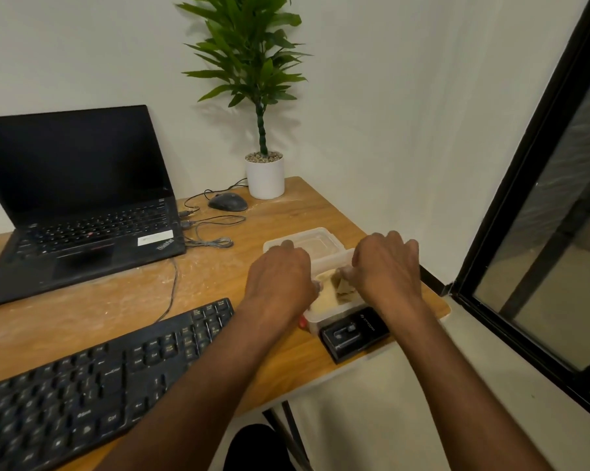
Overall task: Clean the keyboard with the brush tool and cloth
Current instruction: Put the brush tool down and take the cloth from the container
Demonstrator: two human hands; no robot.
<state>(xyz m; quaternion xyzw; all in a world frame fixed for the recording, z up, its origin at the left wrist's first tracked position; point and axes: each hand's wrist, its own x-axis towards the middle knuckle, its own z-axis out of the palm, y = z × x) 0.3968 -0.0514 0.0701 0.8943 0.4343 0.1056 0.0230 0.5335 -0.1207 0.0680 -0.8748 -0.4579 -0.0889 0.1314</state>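
Observation:
A black external keyboard (93,385) lies at the front left of the wooden desk (144,300). To its right stands a clear plastic container (324,300) with pale contents and a brownish cloth (344,285) inside. My left hand (280,277) rests on the container's left rim with its fingers curled down. My right hand (388,266) reaches into the container, its fingers pinching the cloth. Something small and red (302,322) shows under my left wrist. No brush can be made out.
The container's lid (307,243) lies just behind it. A black box (354,333) sits at the desk's front right edge. An open black laptop (76,205), a mouse (228,201) with cables and a potted plant (264,175) occupy the back. A black-framed window (541,198) is on the right.

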